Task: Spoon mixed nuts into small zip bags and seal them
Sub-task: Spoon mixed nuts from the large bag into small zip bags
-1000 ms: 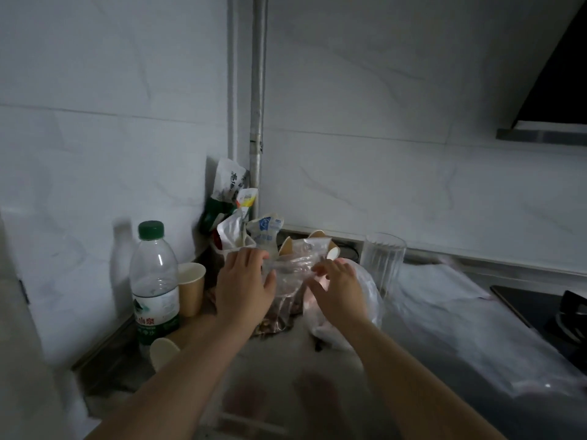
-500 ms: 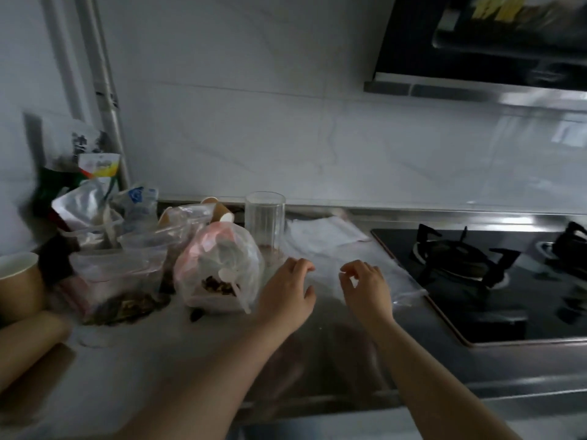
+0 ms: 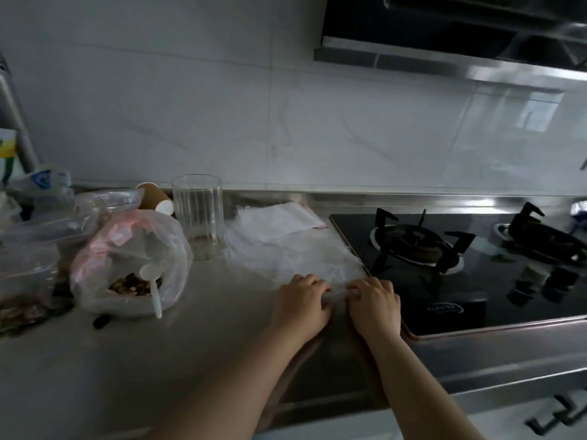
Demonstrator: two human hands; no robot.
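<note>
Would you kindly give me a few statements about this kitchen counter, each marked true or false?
1. Both hands, the left hand and the right hand, touch the clear plastic bags on the counter. True.
2. The white spoon lies inside the glass. False: it sits in the plastic bag of nuts.
3. The ribbed glass stands upright. True.
4. A pot sits on the gas stove. False: its burners are bare.
</note>
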